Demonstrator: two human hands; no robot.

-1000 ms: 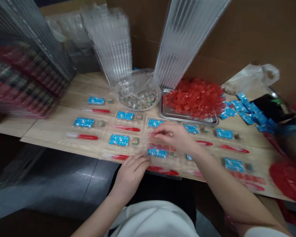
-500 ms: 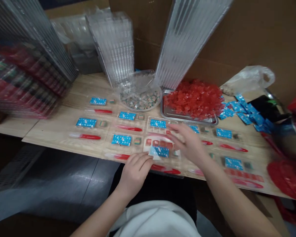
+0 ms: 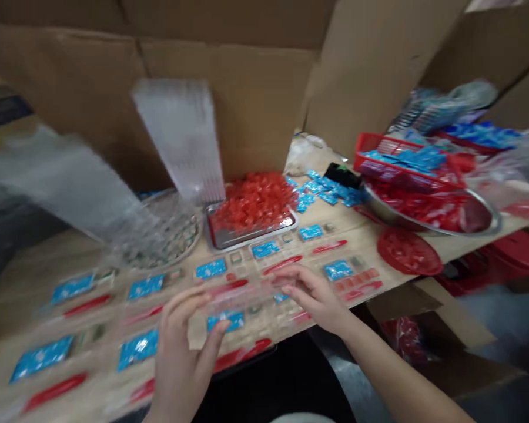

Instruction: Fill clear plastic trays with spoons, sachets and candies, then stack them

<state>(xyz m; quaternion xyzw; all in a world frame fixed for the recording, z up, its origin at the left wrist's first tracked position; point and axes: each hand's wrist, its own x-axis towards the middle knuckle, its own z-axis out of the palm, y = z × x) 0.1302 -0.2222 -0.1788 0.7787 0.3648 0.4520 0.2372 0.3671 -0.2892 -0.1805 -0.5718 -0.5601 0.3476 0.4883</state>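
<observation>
Handling a clear plastic piece appears to be the step in hand. It is seen blurred above the near middle of the table, between the left grip and the right grip. Both grips are held apart, with the fingers spread and curved. The right fingertips appear to meet the piece's right end, but whether either grip is clamped on it cannot be told.

Beneath the grips, a blue sachet and a red spoon are laid out, and more of each are set in rows toward the left. A steel tray heaped with red cubes is placed at the far side of the table, and a clear stack is tilted up to its left. Loose sachets are scattered to the far right, near a steel bowl and a red basket.

The next move is judged to call for a firm hold on both ends of the piece, with the rows beneath left undisturbed.
</observation>
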